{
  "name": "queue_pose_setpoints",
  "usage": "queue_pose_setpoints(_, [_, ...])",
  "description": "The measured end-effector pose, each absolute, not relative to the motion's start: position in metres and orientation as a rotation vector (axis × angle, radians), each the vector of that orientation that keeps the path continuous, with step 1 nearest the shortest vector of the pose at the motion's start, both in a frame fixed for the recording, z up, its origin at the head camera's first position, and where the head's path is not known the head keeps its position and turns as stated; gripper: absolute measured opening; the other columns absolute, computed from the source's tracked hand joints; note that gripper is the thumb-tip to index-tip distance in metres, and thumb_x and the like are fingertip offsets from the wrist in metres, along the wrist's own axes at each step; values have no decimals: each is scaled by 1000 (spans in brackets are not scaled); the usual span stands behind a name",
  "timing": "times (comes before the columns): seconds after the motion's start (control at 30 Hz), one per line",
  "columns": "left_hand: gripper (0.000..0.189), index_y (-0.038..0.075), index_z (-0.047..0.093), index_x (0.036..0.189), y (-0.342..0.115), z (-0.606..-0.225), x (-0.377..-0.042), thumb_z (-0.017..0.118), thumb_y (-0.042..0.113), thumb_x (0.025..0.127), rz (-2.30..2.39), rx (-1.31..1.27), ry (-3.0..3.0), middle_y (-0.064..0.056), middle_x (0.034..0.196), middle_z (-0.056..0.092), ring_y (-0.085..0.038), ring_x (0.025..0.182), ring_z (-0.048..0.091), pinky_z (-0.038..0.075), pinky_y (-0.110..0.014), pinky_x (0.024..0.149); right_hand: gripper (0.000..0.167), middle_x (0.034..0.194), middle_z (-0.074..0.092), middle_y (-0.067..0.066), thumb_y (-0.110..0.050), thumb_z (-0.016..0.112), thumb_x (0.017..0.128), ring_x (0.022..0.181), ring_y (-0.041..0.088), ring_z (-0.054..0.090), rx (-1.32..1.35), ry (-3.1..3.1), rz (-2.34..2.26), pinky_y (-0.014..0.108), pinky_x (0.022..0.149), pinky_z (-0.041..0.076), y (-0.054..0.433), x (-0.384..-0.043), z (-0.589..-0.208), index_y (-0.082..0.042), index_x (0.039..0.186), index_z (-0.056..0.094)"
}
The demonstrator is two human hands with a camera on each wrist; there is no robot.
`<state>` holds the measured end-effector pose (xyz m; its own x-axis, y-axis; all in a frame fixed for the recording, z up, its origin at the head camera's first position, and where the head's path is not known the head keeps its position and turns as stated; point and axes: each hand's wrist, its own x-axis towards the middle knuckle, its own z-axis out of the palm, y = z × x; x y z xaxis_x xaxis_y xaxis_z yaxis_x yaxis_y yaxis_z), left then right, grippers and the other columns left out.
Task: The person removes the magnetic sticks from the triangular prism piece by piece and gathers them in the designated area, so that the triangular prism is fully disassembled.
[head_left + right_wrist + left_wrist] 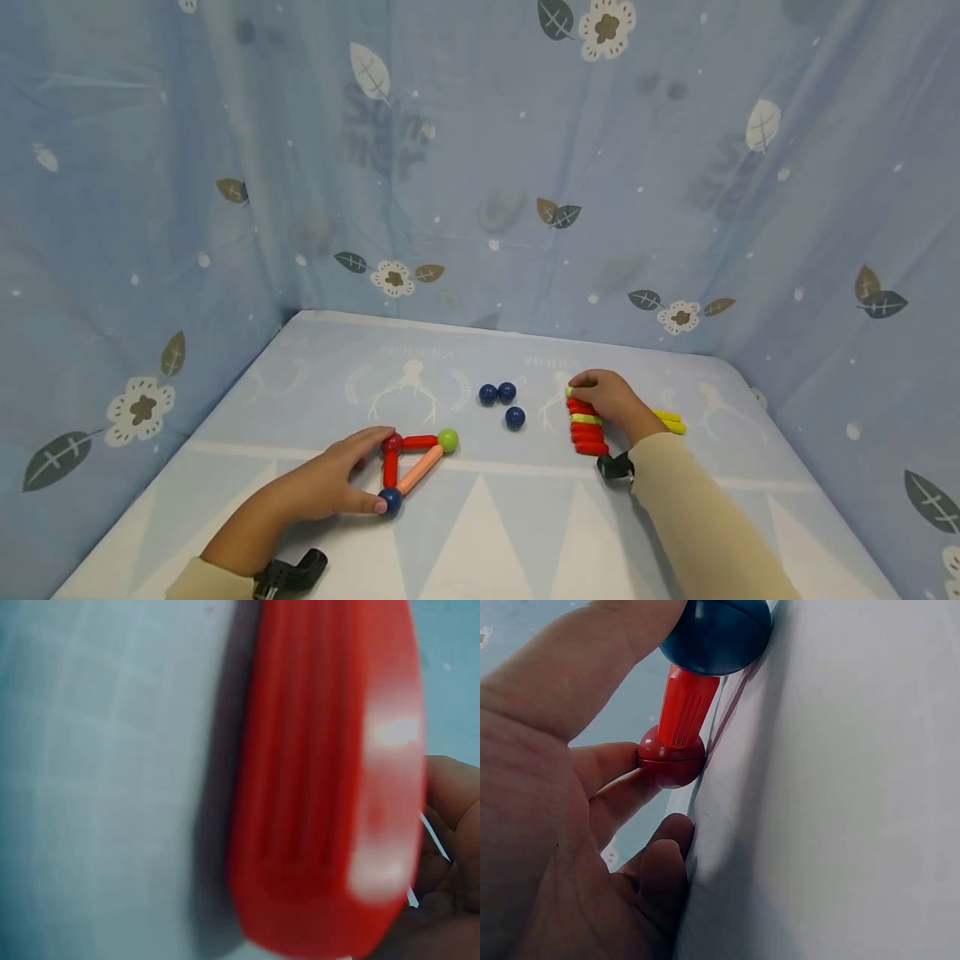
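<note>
My left hand (330, 475) spans one side of a small toy triangle on the table, gripping it between thumb and fingers. The thumb presses its blue ball (390, 500), and the fingertips touch its red ball (392, 444). A red rod (688, 706) joins those two balls. Another red rod (418, 442) and a salmon rod (420, 471) meet at a green ball (447, 440). At the far end of a row of red rods (587, 427), my right hand (611, 396) pinches a yellow-green rod (569, 392), mostly hidden by the fingers. One red rod (322, 780) fills the right wrist view.
Three loose blue balls (514, 417) lie between the hands. Another yellow-green rod (587, 418) sits within the red row. Yellow rods (671, 422) lie right of the right wrist. A patterned blue curtain (480, 167) stands behind the table (487, 533) and at both sides.
</note>
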<state>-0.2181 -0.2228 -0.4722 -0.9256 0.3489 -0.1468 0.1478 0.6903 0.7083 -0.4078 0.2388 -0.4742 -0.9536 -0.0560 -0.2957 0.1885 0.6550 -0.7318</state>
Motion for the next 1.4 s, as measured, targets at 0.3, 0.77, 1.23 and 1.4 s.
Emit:
queue_pose_setpoints(0.3, [111, 21, 36, 163, -222, -473, -217, 93, 50, 73, 1053, 375, 2645, -11, 169, 34, -39, 144, 47, 38, -65, 117, 34, 135, 62, 11, -30, 65, 104, 117, 30, 57, 130, 2620, -1235, 40, 99, 54, 244, -402, -473, -17, 136, 65])
queue_pose_setpoints(0.77, [110, 22, 35, 164, -223, -472, -217, 93, 52, 74, 1037, 386, 2654, -10, 169, 34, -39, 147, 45, 36, -66, 118, 31, 134, 65, 7, -32, 66, 104, 124, 30, 58, 1, 2653, -1456, 48, 110, 51, 210, -379, -444, -18, 132, 66])
queue_pose_setpoints(1.23, [110, 21, 34, 164, -219, -473, -220, 92, 52, 76, 1047, 422, 2647, -10, 169, 32, -37, 144, 47, 35, -66, 118, 24, 111, 72, -3, -23, 76, 98, 103, 19, 66, -374, 2557, -1446, 37, 91, 58, 124, -326, -441, -13, 120, 73])
queue_pose_setpoints(1.4, [110, 21, 35, 164, -222, -473, -219, 93, 50, 75, 1047, 402, 2655, -11, 169, 33, -39, 145, 46, 34, -67, 118, 27, 111, 72, -4, -25, 76, 98, 104, 18, 66, -513, 2532, -1366, 35, 90, 59, 100, -312, -442, -12, 121, 72])
